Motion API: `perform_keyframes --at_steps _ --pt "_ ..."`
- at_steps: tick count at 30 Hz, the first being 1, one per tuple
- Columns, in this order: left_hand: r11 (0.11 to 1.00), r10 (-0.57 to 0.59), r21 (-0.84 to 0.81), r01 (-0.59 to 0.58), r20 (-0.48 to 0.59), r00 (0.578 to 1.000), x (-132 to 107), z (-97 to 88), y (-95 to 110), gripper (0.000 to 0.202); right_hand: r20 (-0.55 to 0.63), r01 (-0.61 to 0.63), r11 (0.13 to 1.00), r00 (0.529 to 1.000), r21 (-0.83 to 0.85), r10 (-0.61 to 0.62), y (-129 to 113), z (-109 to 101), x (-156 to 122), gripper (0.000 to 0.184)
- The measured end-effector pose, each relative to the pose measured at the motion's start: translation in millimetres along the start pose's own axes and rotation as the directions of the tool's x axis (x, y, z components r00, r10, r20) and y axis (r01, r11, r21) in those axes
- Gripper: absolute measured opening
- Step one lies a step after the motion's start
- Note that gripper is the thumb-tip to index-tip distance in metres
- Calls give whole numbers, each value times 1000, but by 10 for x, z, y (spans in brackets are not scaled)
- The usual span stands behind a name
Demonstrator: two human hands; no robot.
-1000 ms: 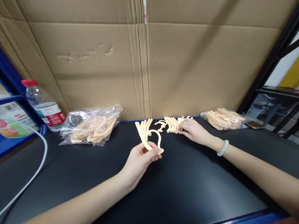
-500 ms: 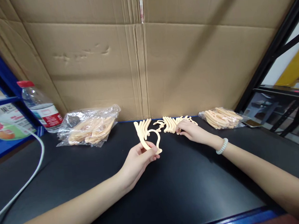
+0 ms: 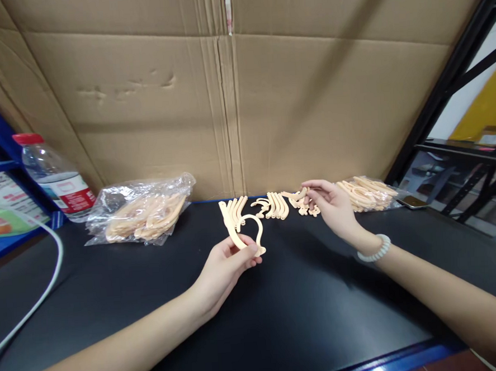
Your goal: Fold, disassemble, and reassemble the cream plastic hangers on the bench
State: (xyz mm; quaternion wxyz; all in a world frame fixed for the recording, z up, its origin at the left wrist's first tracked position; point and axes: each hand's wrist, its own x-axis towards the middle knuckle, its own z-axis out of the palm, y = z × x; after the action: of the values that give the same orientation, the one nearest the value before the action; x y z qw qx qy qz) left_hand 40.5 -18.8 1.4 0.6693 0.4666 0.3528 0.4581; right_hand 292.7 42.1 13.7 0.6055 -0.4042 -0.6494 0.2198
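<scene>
My left hand [image 3: 231, 265] is closed around cream hanger pieces at the middle of the table: a curved hanger arm [image 3: 229, 226] pointing up and away, and a round hanger hook [image 3: 256, 224]. Farther back on the right, my right hand [image 3: 336, 211] pinches the end of another curved hanger arm [image 3: 293, 195], raised over small cream pieces [image 3: 306, 209]. Between the hands lie a row of hanger arms [image 3: 278, 206] and several loose hooks [image 3: 261, 206]. Behind the left-hand pieces is a second row of arms [image 3: 237, 207].
A clear bag of cream pieces [image 3: 142, 211] lies back left, and another bag [image 3: 368, 194] back right beside a phone-like flat object [image 3: 412, 202]. A red-capped bottle [image 3: 67, 182] and a white cable [image 3: 54, 275] are at left. Cardboard [image 3: 163, 101] walls the back.
My right hand has risen and moved right from the row of arms, carrying one arm with it. My left hand keeps its hold on the arm and hook. The view has shifted slightly.
</scene>
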Motion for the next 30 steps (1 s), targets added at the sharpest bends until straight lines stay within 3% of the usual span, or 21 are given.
perform_keyframes --at_steps 3,9,12,18,23,28,30 --pt "1000 1 9 -1 -10 1000 2 7 3 20 36 -105 973 994 207 100 -209 96 -107 20" --pt "1000 -4 21 4 -30 1000 -6 13 12 24 274 -325 832 937 449 218 -376 282 -317 19" --pt "999 -6 32 7 -36 999 -7 16 20 25 283 -392 787 916 477 285 -355 330 -367 22" --pt "999 -6 40 7 -30 1000 -5 24 30 24 150 -473 744 875 472 461 -257 352 -388 25" --pt "999 -2 35 3 -30 1000 -8 28 24 24 127 -491 729 859 476 496 -260 354 -410 32" --pt "999 7 47 -6 -36 999 -8 33 22 25 198 -525 660 840 537 505 -292 372 -433 61" --pt "998 12 59 -9 -44 999 -10 41 27 26 282 -561 616 822 553 495 -296 385 -447 54"
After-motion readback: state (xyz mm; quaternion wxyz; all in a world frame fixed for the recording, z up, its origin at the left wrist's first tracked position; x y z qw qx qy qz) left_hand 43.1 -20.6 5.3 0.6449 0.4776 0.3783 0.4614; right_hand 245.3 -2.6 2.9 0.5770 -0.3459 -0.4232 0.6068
